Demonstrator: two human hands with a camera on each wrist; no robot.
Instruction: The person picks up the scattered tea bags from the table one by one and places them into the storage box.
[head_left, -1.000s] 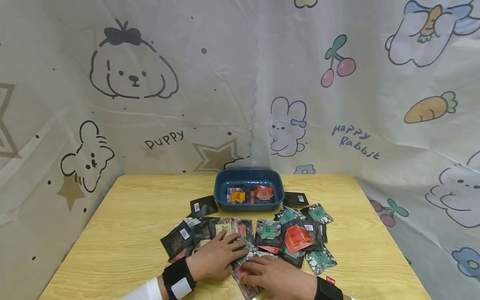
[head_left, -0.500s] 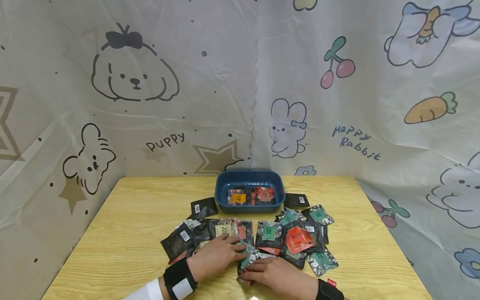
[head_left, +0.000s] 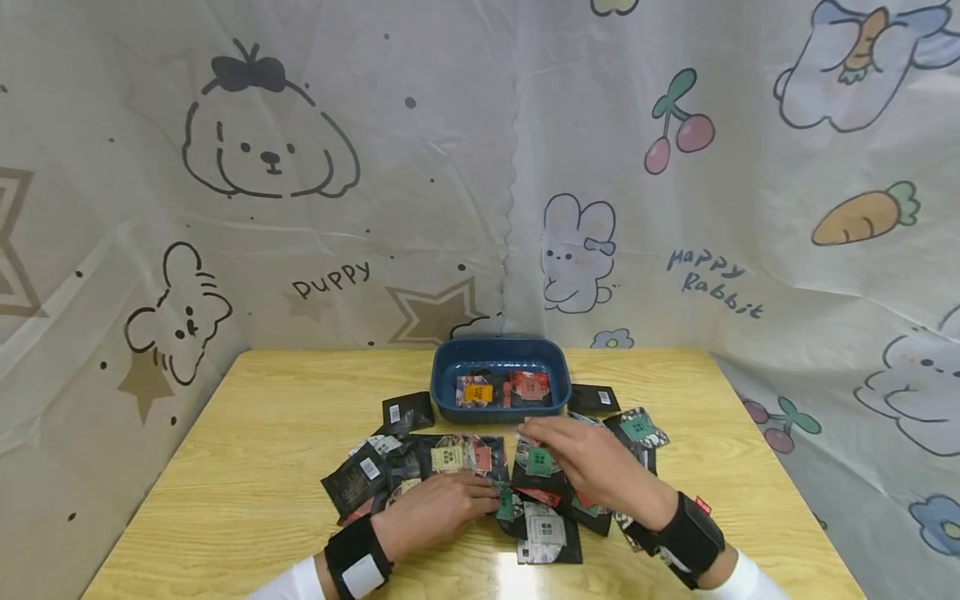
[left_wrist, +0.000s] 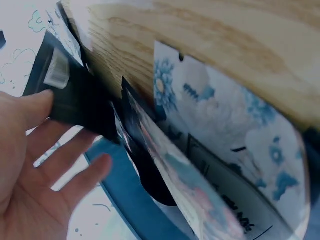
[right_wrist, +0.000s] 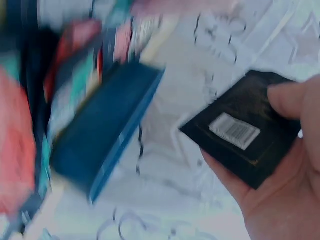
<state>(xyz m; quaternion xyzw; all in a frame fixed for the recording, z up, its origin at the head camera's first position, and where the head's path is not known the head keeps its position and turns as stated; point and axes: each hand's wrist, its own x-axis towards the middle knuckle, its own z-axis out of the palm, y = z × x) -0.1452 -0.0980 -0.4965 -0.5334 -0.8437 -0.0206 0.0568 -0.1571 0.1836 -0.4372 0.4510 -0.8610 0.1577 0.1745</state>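
Observation:
My left hand [head_left: 442, 507] is low at the front of a pile of flat sachets, beside a green-labelled sachet [head_left: 510, 510]. In the left wrist view its thumb and fingers pinch a black sachet [left_wrist: 75, 95], barcode side showing. The right hand [head_left: 596, 467] is over the pile's right side. The right wrist view shows it gripping a black sachet [right_wrist: 240, 127] with a white barcode between thumb and fingers; in the head view the hand hides this sachet. A white-labelled sachet [head_left: 545, 529] lies at the front, below both hands.
Behind the pile stands a blue tray [head_left: 438, 392] with a few sachets inside. Black sachets [head_left: 407, 412] lie to the left, and another sachet [head_left: 594, 398] sits right of the tray. A patterned cloth [head_left: 420, 208] hangs behind the wooden table [head_left: 262, 433].
My right hand has risen from the front of the pile, moving up and right with a sachet. The white-labelled sachet is now uncovered. The left hand has barely moved.

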